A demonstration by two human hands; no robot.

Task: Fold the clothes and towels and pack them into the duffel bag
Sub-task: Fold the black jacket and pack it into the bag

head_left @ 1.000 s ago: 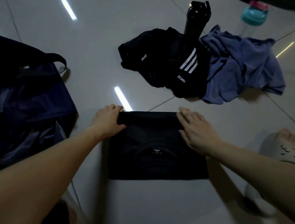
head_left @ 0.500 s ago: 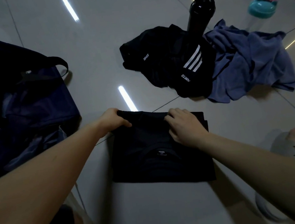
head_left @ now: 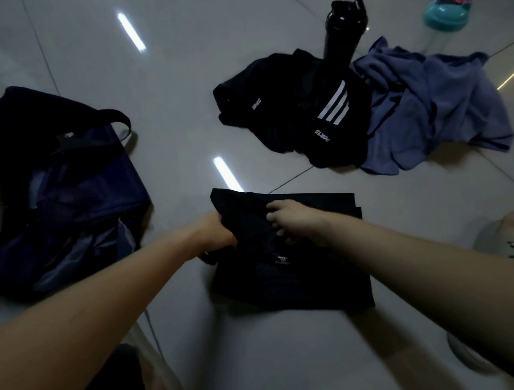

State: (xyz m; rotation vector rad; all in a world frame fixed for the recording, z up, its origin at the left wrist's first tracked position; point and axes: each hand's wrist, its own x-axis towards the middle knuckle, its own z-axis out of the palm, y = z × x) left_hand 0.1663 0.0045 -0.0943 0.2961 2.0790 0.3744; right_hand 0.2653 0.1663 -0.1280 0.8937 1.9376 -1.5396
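Black cloth first: locate the folded black garment (head_left: 291, 275) at lower centre of the frame, flat on the grey tiled floor (head_left: 172, 92). Note the left hand (head_left: 215, 232) clenched round the garment's upper-left corner, lifted clear of the tile, and the right hand (head_left: 299, 223) with fingers curled into the far edge near its middle; treat both as grasping fabric. Read the step in hand as a further fold, far half over near half. Draw both grips toward the lower edge of the frame at an even rate. Keep the two held points level for a straight crease. Match far edge to near edge before letting go, then smooth outward from the crease with flat palms. Avoid dragging the bottom layers, likely to slide on polished tile.

Find the navy duffel bag (head_left: 65, 199) at centre left, slumped, with paler lining showing, probably unzipped, well apart from the garment. Plan on holding its mouth wide while loading. Count as not yet folded a black striped garment pile (head_left: 290, 106) at upper centre and a blue towel (head_left: 433, 108) touching it at upper right. Mind the black bottle (head_left: 342, 32) standing at the far edge of that pile, easy to topple when pulling cloth away. Ignore the teal-lidded bottle (head_left: 444, 14) farther to the upper right. Watch the sandalled foot (head_left: 513, 238) at lower right, near the folded garment's right edge.
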